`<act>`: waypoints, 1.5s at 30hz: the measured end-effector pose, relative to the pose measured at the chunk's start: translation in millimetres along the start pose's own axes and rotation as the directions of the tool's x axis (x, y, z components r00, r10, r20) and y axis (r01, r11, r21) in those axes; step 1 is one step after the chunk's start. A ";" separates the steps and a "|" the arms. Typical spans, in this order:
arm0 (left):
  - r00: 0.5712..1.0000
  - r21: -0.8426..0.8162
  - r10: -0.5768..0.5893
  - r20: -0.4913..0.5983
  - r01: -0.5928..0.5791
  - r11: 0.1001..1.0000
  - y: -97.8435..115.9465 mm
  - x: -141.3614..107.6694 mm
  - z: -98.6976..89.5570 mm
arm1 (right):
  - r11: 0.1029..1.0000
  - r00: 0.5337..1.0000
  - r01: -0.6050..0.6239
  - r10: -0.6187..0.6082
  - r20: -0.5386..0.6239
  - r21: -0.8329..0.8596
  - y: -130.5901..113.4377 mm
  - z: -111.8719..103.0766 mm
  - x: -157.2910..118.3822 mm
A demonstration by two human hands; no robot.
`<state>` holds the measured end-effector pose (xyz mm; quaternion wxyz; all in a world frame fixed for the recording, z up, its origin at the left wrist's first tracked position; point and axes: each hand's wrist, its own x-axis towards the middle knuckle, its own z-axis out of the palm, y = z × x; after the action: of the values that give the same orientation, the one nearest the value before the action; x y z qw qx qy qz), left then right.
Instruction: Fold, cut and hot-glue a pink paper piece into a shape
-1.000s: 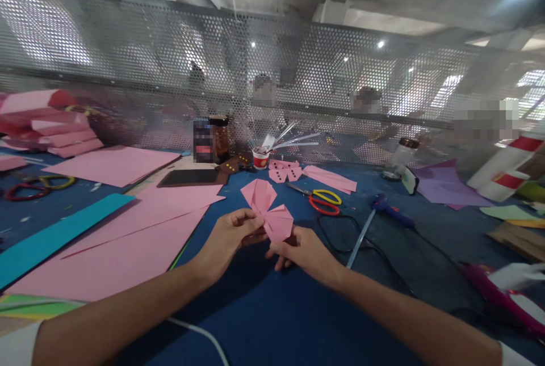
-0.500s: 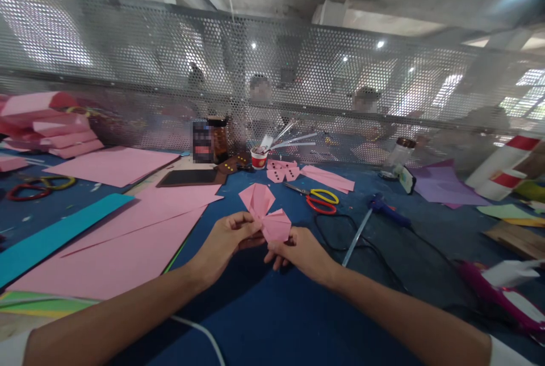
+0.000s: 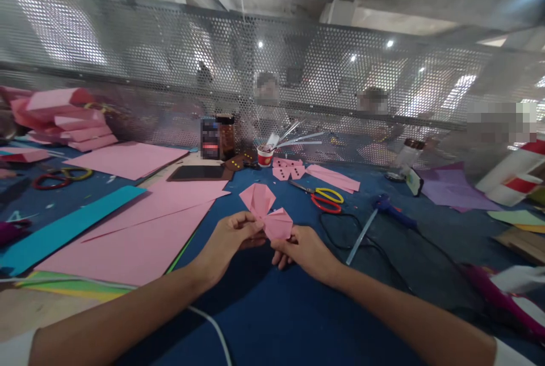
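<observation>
A folded pink paper bow (image 3: pixel 276 223) with two pleated, fanned lobes is held up over the blue table. My left hand (image 3: pixel 234 239) pinches it at the narrow middle, between thumb and fingers. My right hand (image 3: pixel 304 249) has its thumb and forefinger closed on the lower edge of the right lobe; the other fingers curl underneath. Just beyond the bow lie scissors (image 3: pixel 326 198) with red and yellow handles. Behind them are a pink paper piece with dark dots (image 3: pixel 288 169) and a pleated pink paper strip (image 3: pixel 334 177).
Pink paper sheets (image 3: pixel 128 235) and a teal strip (image 3: pixel 80 227) lie left. A blue glue gun (image 3: pixel 394 211) with a glue stick and cord lies right. A paper cup (image 3: pixel 265 157) holds clear sticks before the perforated metal screen (image 3: pixel 170 59). Purple paper (image 3: pixel 453 187) is far right.
The view has swung slightly left, so the table things sit farther right. Both hands keep their hold on the bow, which looks nearly the same.
</observation>
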<state>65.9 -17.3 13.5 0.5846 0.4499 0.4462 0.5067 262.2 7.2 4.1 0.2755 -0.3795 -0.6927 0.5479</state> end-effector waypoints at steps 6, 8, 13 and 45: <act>0.999 -0.031 0.028 -0.016 -0.028 0.999 3.0 -1.2 -0.4 | 1.000 1.000 -0.001 0.001 0.010 0.023 -1.7 -0.4 -0.9; 1.000 -0.037 0.024 -0.009 -0.024 0.999 2.6 -1.2 0.0 | 1.000 1.000 0.011 -0.011 0.012 0.015 -1.2 0.2 -0.8; 1.000 -0.038 0.017 -0.009 -0.018 0.999 2.5 -1.0 0.1 | 1.000 1.000 0.007 -0.007 0.022 0.015 0.7 0.1 -0.2; 1.000 -0.076 0.020 -0.005 -0.020 0.997 1.7 -2.5 -0.4 | 0.996 0.996 0.040 -0.046 -0.080 -0.074 -0.2 6.8 -5.9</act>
<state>65.0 -19.7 15.2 0.5952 0.4306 0.4232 0.5302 260.1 -1.5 2.8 0.3013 -0.3962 -0.7084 0.5003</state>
